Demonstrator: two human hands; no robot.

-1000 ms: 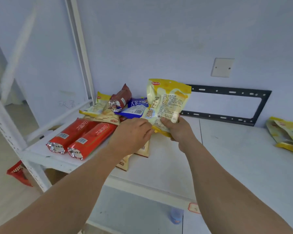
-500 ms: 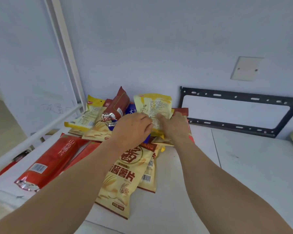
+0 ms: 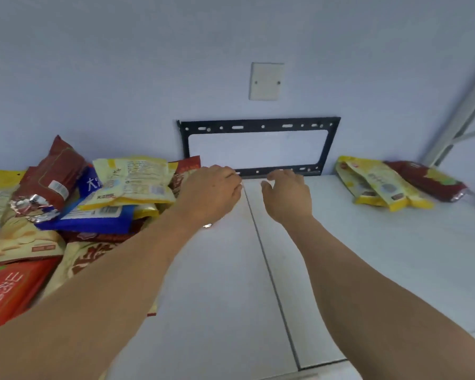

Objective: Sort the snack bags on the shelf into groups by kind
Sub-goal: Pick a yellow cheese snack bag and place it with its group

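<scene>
Now both hands are hovering over the bare middle of the shelf (image 3: 368, 256), the left hand (image 3: 211, 193) and the right hand (image 3: 288, 196) with a loose, empty grip. The unsorted heap (image 3: 74, 209) is lying at the left, with a pale yellow bag (image 3: 133, 182) resting on top; the sorted yellow bags (image 3: 379, 185) and a dark red bag (image 3: 428, 182) are well apart at the right. That top bag is likely sliding off if the heap is nudged, and kinds could be getting mixed.

Soft, even daylight fills the scene with a cool bluish cast, and shadows are faint. The foil bag end (image 3: 29, 208) catches a small glare. Wide-angle bending curves the shelf post (image 3: 461, 111); everything looks slightly soft and smeared.
</scene>
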